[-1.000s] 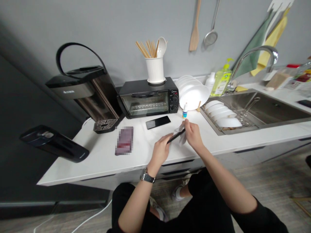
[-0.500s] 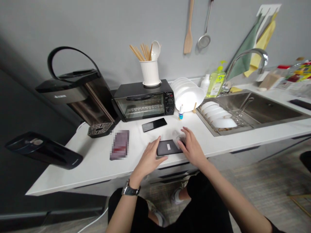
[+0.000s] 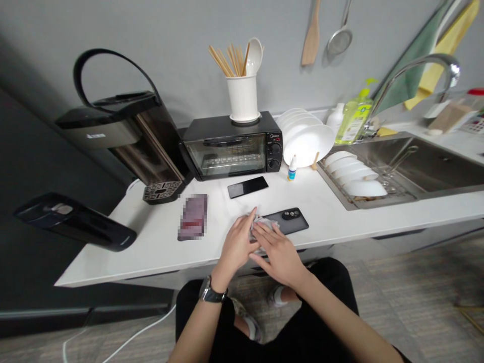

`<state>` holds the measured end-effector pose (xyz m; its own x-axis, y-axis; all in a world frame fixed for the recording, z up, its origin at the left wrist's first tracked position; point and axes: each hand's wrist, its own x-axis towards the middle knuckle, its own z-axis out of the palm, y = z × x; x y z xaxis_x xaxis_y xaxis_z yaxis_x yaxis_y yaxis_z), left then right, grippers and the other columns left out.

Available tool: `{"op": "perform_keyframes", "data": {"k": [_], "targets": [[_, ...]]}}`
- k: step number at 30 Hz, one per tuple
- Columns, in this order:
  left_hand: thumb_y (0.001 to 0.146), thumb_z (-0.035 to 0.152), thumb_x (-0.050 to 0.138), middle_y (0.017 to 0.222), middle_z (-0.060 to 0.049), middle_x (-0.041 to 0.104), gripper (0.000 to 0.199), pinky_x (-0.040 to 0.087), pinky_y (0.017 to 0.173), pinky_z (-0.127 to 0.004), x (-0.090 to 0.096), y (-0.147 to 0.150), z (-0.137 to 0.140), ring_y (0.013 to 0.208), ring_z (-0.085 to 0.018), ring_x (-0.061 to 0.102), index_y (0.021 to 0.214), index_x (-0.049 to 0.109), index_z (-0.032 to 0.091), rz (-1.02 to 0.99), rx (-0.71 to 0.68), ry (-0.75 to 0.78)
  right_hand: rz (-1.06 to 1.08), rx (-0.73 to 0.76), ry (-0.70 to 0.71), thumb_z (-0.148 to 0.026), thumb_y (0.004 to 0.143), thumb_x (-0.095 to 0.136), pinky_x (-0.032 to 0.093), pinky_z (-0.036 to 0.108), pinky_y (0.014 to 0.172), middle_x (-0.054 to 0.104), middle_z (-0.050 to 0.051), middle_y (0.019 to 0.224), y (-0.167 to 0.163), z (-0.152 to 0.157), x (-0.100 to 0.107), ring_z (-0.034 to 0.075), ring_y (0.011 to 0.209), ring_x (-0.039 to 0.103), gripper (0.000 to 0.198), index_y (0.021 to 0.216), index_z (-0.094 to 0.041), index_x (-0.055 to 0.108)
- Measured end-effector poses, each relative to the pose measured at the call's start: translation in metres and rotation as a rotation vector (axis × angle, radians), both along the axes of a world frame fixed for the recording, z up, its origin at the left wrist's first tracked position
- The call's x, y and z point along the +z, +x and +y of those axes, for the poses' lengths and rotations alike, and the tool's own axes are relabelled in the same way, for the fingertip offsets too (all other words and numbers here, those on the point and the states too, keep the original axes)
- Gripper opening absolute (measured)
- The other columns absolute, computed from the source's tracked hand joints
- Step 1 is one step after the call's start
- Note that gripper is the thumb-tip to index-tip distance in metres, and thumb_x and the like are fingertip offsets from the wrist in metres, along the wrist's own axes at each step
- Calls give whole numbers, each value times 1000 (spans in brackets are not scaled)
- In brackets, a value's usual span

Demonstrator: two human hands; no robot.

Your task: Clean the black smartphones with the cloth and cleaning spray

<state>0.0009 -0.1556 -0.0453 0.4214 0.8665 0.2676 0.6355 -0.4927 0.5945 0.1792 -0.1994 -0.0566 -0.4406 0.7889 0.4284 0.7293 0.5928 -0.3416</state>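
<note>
At the front edge of the white worktop (image 3: 340, 217), both hands meet over a dark phone (image 3: 289, 222) lying flat with its camera side up. The left hand (image 3: 236, 247) rests at the phone's left end, fingers (image 3: 247, 222) extended and held close together, touching a small crumpled pale cloth (image 3: 260, 223). The right hand (image 3: 278, 252) lies palm down just beside it, fingers (image 3: 264, 231) flat and together, pressing on the same cloth and covering the phone's left part. Neither hand is closed around anything; the cloth sits between the two sets of fingertips. A wristwatch (image 3: 209, 293) is on the left wrist.

A second dark phone (image 3: 247, 187) lies apart, nearer the wall, in front of a black toaster oven (image 3: 232, 148). A white utensil holder (image 3: 243, 98) stands on the oven. A small dropper bottle (image 3: 292, 169) stands upright near a stack of white plates (image 3: 308, 143). White bowls (image 3: 355, 176) rest in a rack at the sink (image 3: 434, 171). A blurred reddish flat item (image 3: 193, 217) lies to the left, well apart from the hands.
</note>
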Motion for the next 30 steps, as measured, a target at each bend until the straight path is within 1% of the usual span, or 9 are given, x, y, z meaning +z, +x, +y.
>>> {"op": "perform_keyframes", "data": {"k": [2,5,8,11,15,19,24,27,30], "targets": [[86,19,77,141,-12,63,92,48,113,-48,0,-1,-1,131,-30,56,165,28,27,20,25,3,3,38,3,-46,106,51,38,57,125,52,16,159,0,-7,0,29,149,48,60,156,-14,48],[85,30,82,143,-12,62,94,47,114,-48,1,0,-2,134,-31,54,164,31,27,16,46,20,-26,12,25,-38,107,50,40,57,124,51,13,159,21,-19,-5,29,149,48,59,162,-20,39],[82,36,86,143,-11,63,94,46,115,-48,2,1,-2,134,-30,55,162,36,31,-12,18,41,-69,-116,36,-35,108,47,39,58,124,48,10,162,52,-25,-11,30,151,45,62,166,-25,30],[80,34,88,140,-8,65,93,45,115,-48,3,2,0,131,-30,57,160,40,33,-34,-13,44,-85,-305,54,-37,109,43,39,59,123,44,11,164,75,-19,-16,32,153,42,62,168,-24,25],[80,31,89,139,-7,66,94,45,115,-47,5,4,1,129,-28,59,159,39,33,-48,-6,28,-55,-428,64,-44,109,42,39,61,121,45,17,163,71,4,-16,35,152,42,62,164,-15,35],[83,28,84,141,-8,65,90,44,117,-49,3,3,1,132,-29,57,160,37,31,-50,-5,16,-22,-327,50,-48,107,46,36,62,123,50,20,159,31,16,-9,36,150,45,63,156,-9,46],[87,17,73,147,-12,60,88,45,115,-50,0,0,0,134,-31,56,163,32,28,-11,-33,24,42,-63,-7,-46,105,51,40,57,124,50,18,159,-10,-2,1,32,150,47,63,157,-12,46],[87,15,72,145,-11,61,89,46,114,-49,2,0,-1,132,-31,56,164,30,29,5,-16,9,60,17,-15,-41,106,52,42,55,123,54,13,158,-2,-14,1,28,147,51,57,158,-19,47],[87,25,78,145,-12,61,90,46,114,-51,4,2,-2,132,-32,56,163,31,28,16,9,17,21,-24,9,-34,107,48,43,53,123,53,10,159,26,-21,-5,27,148,50,55,160,-22,43]]}}
